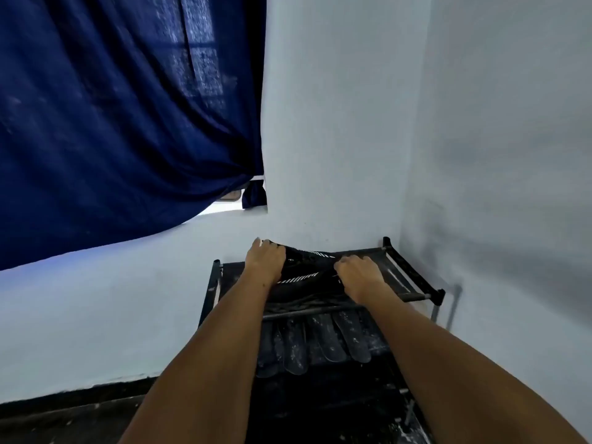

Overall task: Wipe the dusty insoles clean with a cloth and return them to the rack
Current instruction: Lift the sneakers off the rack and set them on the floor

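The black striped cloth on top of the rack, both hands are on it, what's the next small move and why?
Probably lift the black striped cloth off the rack top. The left hand and right hand already grip it, and the dusty insoles lie untouched on the shelf just below, still speckled white, so the cloth must come down to them.

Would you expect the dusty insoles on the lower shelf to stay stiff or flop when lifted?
The insoles look thin and flat, so they would probably bend when held by one end. They seem light. They overlap side by side on the rack, so lifting one may shift its neighbours.
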Demonstrator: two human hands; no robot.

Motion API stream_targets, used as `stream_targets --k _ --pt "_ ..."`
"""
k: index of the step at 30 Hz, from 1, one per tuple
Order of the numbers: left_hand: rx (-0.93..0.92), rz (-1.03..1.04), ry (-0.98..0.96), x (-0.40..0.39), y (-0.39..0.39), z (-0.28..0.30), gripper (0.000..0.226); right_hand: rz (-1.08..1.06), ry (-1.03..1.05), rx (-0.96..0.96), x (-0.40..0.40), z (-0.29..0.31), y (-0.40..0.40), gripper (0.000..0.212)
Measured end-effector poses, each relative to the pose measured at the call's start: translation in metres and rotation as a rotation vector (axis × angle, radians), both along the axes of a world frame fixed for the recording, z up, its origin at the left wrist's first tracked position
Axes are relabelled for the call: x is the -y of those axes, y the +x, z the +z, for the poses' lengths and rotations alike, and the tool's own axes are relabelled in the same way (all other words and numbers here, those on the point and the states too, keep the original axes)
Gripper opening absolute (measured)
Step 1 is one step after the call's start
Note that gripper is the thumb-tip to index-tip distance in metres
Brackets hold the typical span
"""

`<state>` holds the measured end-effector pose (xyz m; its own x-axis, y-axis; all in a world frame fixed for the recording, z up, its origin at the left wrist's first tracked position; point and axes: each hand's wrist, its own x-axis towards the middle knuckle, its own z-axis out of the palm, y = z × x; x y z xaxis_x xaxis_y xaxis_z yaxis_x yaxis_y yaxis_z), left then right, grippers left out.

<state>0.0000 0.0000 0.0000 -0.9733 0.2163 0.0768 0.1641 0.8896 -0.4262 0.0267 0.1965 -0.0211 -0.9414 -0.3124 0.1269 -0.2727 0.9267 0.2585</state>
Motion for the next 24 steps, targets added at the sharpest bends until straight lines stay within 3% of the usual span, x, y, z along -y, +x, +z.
stream_targets --k 4,12,20,24 --pt "-0.027 -0.044 -0.093 -0.001 -0.038 -0.017 0.051 0.015 0.092 -0.006 -0.002 -0.021 -0.032 0.043" --pt "0.072 -0.094 -0.314 0.002 -0.084 -0.041 0.028 0.139 0.184 -0.087 -0.021 -0.031 -0.064 0.028" --pt "0.098 -0.122 -0.276 -0.002 -0.081 -0.047 0.032 -0.012 -0.026 -0.063 -0.010 -0.028 -0.059 0.018" --pt "0.033 -0.172 -0.314 -0.006 -0.070 -0.030 0.027 0.011 0.011 -0.141 -0.008 -0.005 -0.046 0.021"
